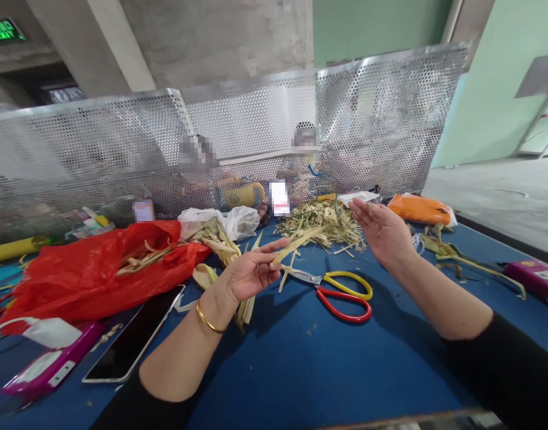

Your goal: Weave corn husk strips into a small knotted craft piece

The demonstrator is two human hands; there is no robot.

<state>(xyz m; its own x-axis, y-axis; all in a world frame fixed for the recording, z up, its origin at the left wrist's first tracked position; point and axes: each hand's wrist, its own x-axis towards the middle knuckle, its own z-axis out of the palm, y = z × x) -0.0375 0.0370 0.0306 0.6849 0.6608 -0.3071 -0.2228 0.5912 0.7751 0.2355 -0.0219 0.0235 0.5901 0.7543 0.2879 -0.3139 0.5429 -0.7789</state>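
My left hand (254,272), with a gold bangle on its wrist, pinches a strip of dried husk (301,243) that slants up to the right. Below the strip, scissors (312,278) with one yellow and one red handle lie on the blue table (296,370), their blades pointing at my left fingers. My right hand (381,230) is raised at the right, its fingers stretched out, and I see nothing in it. Behind the strip is a heap of shredded husk (332,224). More husk pieces (222,245) lie beside and partly behind my left hand.
A red plastic bag (99,263) with husk strips, a phone (135,334) and a purple power strip (59,358) lie at left. An orange packet (421,209) and another purple power strip (533,280) are at right. A perforated metal screen (381,113) stands along the back.
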